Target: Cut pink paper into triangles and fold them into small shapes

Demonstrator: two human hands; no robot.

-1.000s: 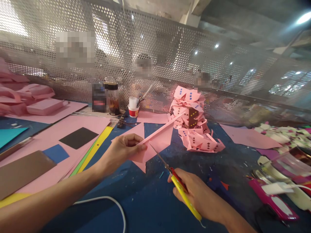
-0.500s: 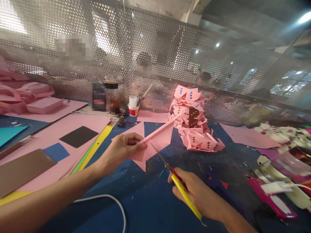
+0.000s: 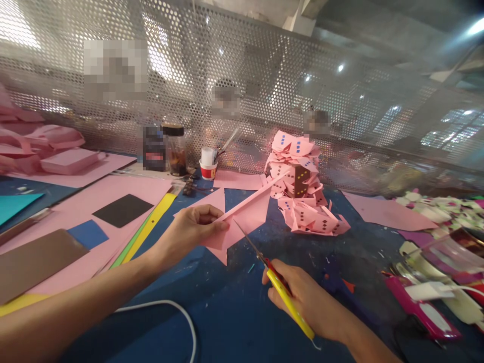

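Folded pink paper (image 3: 251,214) is up over the blue bench (image 3: 230,322), pinched between thumb and fingers of my left grip (image 3: 194,227), forearm slanting inward. My right grip (image 3: 302,295) curls around yellow-and-red scissors (image 3: 289,302), angled toward the paper, tips close to it.

Dark-lidded jar (image 3: 176,154) nr red-white cup (image 3: 207,170), perf. screen (image 3: 249,85) behind, white cable (image 3: 177,304) on blue tabletop (image 3: 227,312), magenta item (image 3: 406,297), poss. plastic

I can read no words or numbers here. The red-and-white cup (image 3: 208,170) carries a yellowish mark too small for me to make out; the dark packet (image 3: 154,149) shows a reddish patch, blurred past reading.
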